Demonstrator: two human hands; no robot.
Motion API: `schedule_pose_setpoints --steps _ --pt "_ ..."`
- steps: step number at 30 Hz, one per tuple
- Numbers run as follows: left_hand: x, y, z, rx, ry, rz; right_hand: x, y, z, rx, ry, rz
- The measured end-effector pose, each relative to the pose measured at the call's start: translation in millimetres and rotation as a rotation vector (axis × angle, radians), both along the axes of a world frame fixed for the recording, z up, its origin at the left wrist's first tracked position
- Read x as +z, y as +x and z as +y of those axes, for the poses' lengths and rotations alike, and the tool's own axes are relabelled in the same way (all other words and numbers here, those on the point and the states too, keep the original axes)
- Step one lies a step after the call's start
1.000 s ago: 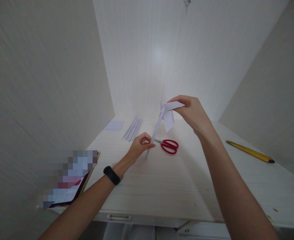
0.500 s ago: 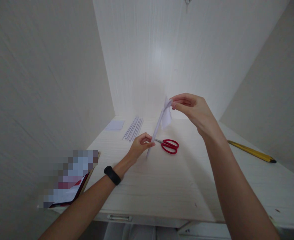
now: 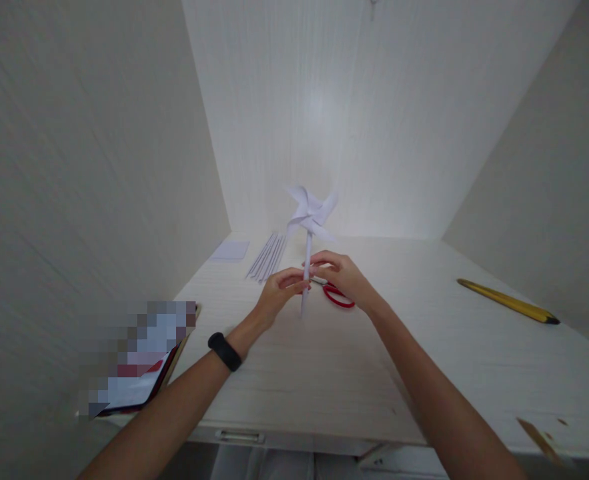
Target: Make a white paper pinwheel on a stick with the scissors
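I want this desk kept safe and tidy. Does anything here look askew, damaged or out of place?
Nothing looks damaged or spilled. The pinwheel stands upright, its stick pinched by the left hand and right hand. Only the tablet at the front-left corner of the desk seems to jut past the edge.

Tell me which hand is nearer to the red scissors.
Right. The right hand is over the red scissors, covering part of them, with its fingers on the pinwheel stick. The left hand pinches the same stick farther left, apart from them.
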State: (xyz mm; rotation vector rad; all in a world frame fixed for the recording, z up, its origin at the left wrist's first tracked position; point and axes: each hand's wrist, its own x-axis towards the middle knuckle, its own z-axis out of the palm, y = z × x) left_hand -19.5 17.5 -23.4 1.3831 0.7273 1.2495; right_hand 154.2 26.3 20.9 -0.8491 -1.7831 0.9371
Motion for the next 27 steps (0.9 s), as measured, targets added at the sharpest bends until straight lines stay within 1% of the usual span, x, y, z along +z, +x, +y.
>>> schedule_pose_setpoints --steps 3,6,9,13,16,19,21,22,24,27 --pt "-1.9 1.1 1.2 0.005 -0.007 0.004 -10.9 -9.6 -0.6 0.013 -0.003 0.057" --pt "-4.6 2.3 3.4 -0.004 -0.021 -0.007 -15.9 -12.8 -2.7 -0.002 0.017 0.072" --pt "-5.4 3.4 5.0 0.001 -0.041 -0.001 -18.5 -12.6 -4.5 -0.056 0.072 0.039" --pt "-1.9 3.6 4.2 0.014 -0.029 0.042 -19.2 -7.4 -6.0 -0.130 0.149 -0.016" --pt "2.4 0.8 3.7 0.086 0.000 0.057 -19.0 0.0 -5.4 -0.230 0.202 -0.064" --pt "6.9 -5.9 6.8 0.205 0.038 0.031 -19.4 6.2 -4.1 -0.315 0.260 -0.115" --pt "9.9 -12.1 10.5 0.314 0.065 -0.020 -19.7 7.5 -3.8 -0.336 0.283 -0.143" --pt "11.3 -15.4 12.4 0.344 0.077 -0.038 -19.6 7.2 -3.8 -0.337 0.292 -0.158" --pt "13.8 -21.1 15.5 0.396 0.106 -0.076 -19.0 6.0 -3.9 -0.344 0.336 -0.179" --pt "15.4 -25.9 17.7 0.441 0.130 -0.101 -17.6 6.4 -2.9 -0.386 0.457 -0.221"
